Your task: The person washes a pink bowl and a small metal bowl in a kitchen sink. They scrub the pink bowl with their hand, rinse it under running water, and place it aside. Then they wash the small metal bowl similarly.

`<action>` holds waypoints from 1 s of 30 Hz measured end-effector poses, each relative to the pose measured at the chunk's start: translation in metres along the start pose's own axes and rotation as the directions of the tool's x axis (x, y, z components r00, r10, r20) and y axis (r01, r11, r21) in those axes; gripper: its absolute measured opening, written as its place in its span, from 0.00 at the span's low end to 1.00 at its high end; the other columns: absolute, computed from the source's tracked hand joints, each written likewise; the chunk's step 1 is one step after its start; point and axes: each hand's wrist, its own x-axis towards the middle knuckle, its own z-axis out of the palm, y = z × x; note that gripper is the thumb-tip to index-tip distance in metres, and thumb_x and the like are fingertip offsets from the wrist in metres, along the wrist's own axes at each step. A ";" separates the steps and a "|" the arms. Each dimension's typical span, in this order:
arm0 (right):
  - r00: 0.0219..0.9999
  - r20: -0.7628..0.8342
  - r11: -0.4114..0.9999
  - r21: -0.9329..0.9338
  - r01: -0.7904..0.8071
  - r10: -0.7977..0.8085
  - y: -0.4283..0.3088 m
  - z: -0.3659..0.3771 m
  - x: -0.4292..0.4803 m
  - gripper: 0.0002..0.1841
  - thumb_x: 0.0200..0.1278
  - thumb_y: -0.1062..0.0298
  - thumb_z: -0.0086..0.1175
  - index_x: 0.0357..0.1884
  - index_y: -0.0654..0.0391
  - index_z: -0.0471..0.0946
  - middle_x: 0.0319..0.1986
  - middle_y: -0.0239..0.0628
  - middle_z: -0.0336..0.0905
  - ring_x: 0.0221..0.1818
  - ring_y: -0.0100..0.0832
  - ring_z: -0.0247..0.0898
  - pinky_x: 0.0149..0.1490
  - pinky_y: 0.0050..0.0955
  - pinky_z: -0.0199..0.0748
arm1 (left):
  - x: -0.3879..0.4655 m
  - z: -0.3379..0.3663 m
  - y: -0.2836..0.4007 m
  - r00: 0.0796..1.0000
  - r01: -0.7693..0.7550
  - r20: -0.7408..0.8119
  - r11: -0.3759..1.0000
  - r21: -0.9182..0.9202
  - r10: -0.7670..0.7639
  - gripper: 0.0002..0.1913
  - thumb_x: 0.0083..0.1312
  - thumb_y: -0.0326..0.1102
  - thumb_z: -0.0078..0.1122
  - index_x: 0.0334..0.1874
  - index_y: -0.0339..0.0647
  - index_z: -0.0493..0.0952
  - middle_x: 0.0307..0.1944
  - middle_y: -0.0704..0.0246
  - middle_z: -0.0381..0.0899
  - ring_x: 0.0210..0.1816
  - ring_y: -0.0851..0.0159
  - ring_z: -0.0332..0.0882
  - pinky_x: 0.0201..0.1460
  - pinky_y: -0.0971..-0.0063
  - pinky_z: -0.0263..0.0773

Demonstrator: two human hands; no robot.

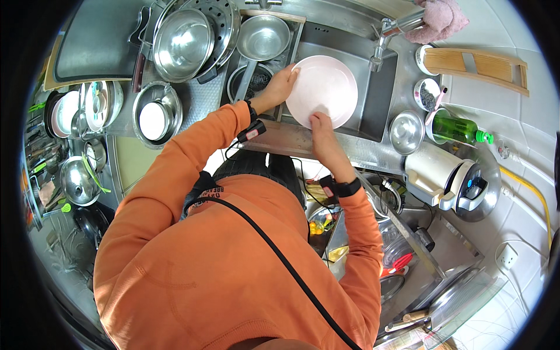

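A pale pink plate (326, 87) is held over the stainless steel sink (376, 100), its inner face turned up towards me. My left hand (280, 85) grips its left rim, thumb on the upper side and the other fingers mostly hidden. At the near rim, the fingers of my right hand (324, 135) curl over onto the inner face; its thumb cannot be seen. Just left of the plate, a steel saucepan (264, 37) with a long handle lies across the left basin, above a dark-looking strainer or pot (238, 81).
A chrome faucet (377, 57) overhangs the sink's right side. Steel bowls and a colander (223, 26) stand at left, near a bowl (177, 124) holding a white-topped container. On the right are a small steel bowl (407, 131), a green soap bottle (455, 127) and a wooden grater (477, 68).
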 end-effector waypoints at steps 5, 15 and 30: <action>0.993 -0.024 0.970 -0.215 -0.115 0.113 0.032 -0.020 -0.004 0.23 0.59 0.86 0.44 0.59 0.75 0.66 0.59 0.63 0.65 0.63 0.59 0.62 0.68 0.43 0.65 | -0.004 -0.004 0.004 0.993 0.046 0.112 0.999 -0.029 -0.043 0.21 0.82 0.44 0.40 0.59 0.33 0.74 0.41 0.59 0.83 0.43 0.63 0.79 0.52 0.68 0.73; 0.991 -0.130 0.998 -0.063 -0.028 0.019 0.036 -0.013 0.062 0.30 0.52 0.89 0.46 0.63 0.76 0.65 0.63 0.64 0.61 0.66 0.60 0.59 0.72 0.43 0.61 | -0.013 0.010 -0.006 0.972 0.060 0.229 0.998 -0.035 -0.051 0.21 0.82 0.45 0.39 0.58 0.33 0.74 0.40 0.62 0.81 0.42 0.66 0.77 0.51 0.70 0.73; 0.999 0.014 0.941 -0.336 0.040 -0.037 0.023 -0.023 -0.018 0.19 0.61 0.79 0.45 0.56 0.73 0.70 0.54 0.55 0.70 0.58 0.53 0.67 0.65 0.42 0.67 | -0.008 -0.006 0.007 0.994 0.035 0.103 0.999 0.001 -0.035 0.23 0.82 0.46 0.39 0.62 0.33 0.73 0.46 0.52 0.83 0.47 0.58 0.81 0.56 0.66 0.72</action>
